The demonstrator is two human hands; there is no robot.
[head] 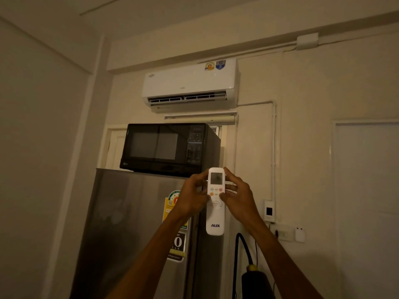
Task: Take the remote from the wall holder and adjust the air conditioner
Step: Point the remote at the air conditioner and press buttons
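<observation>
You hold the remote [216, 201] up in the lower middle of the frame, standing upright, with its screen end on top. It is out in the open air in front of the fridge [133, 234], so there is free room all around your hands. Your two arms reach up from the bottom edge of the frame.

The air conditioner [190, 85] is high on the wall in the upper middle, with its flap open at the bottom. Two round stickers sit on its top right corner, but the writing on them is too small to read. Just under it is the black microwave [168, 147], which sits on top of the fridge. Its right edge is near the top of the remote.

The remote says "AUX" near its bottom end. The fridge door has a green and yellow sticker and a dark one with a big "10".

Your left hand [192, 199] grips the left side of the remote, fingers curled around it and thumb on the front by the buttons. Your right hand [237, 197] grips the right side, fingers wrapped behind and thumb on the round button pad.

A small white wall holder [300, 234] is at the lower right, well apart from the remote.
</observation>
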